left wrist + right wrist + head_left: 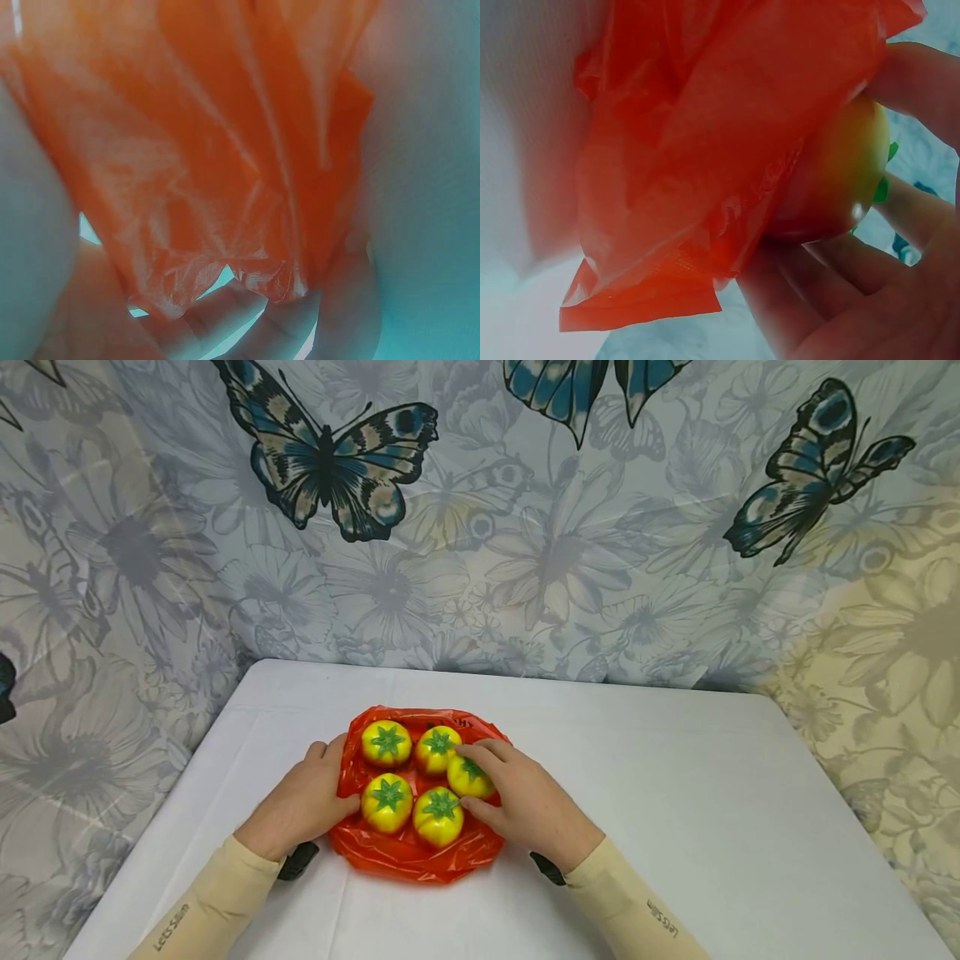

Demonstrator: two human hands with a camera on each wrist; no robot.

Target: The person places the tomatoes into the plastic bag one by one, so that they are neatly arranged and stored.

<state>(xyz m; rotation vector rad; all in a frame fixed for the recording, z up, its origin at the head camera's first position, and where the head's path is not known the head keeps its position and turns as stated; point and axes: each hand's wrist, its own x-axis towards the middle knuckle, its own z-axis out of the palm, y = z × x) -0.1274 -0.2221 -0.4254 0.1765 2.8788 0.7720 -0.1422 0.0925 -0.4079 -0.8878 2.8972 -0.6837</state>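
Note:
An open red plastic bag (420, 862) sits on the white table, its rim spread wide. Several glossy yellow-and-red tomatoes (387, 803) with green star-shaped tops lie inside it. At the bag's left side, my left hand (303, 793) grips the rim; in the left wrist view the crinkled bag wall (202, 150) hangs between thumb and fingers. My right hand (536, 797) holds the rightmost tomato (467, 779) between thumb and fingers at the bag's right edge. The right wrist view shows this tomato (832, 180) partly covered by the bag.
A white cloth covers the table (675, 793). Behind and at both sides hangs a backdrop (547, 577) printed with flowers and butterflies. Black wrist devices (298, 862) show under both sleeves.

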